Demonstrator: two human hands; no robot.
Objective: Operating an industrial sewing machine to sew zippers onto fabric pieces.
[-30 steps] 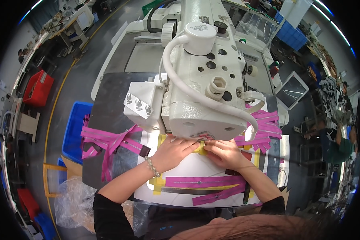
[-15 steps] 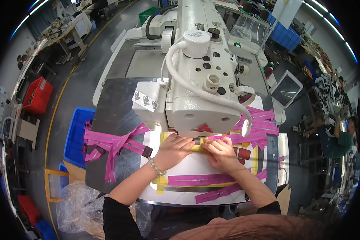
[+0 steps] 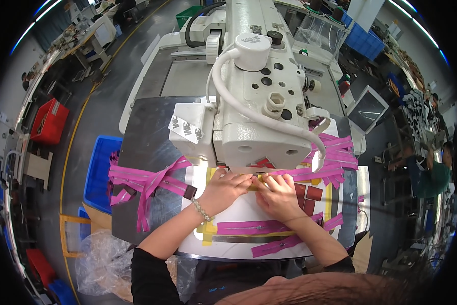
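Observation:
My left hand (image 3: 223,192), with a bead bracelet on its wrist, and my right hand (image 3: 275,197) come together below the sewing machine head (image 3: 261,140). Their fingers are bent and closed, with the fingertips almost meeting over a yellow-edged spot; whatever lies beneath is hidden. A magenta zipper (image 3: 302,174) runs from beside my right fingers to a pile of zippers (image 3: 335,152). Dark red patches (image 3: 314,193) lie right of that hand. Nearer me, another magenta zipper (image 3: 251,227) rests on the white, yellow-taped sheet (image 3: 200,178), with a shorter-looking one (image 3: 279,246) below it.
Tangled magenta zippers (image 3: 152,180) with a dark end patch lie on the dark metal table (image 3: 137,137) at left. Beyond its edge stand a blue bin (image 3: 97,173) and clear plastic wrapping (image 3: 104,259). A white-framed screen (image 3: 368,109) tilts at the right.
My fingertips have drawn closer together, covering the dark piece that showed between them. More of the dark red patches shows beside my right hand. The whole view has shifted slightly.

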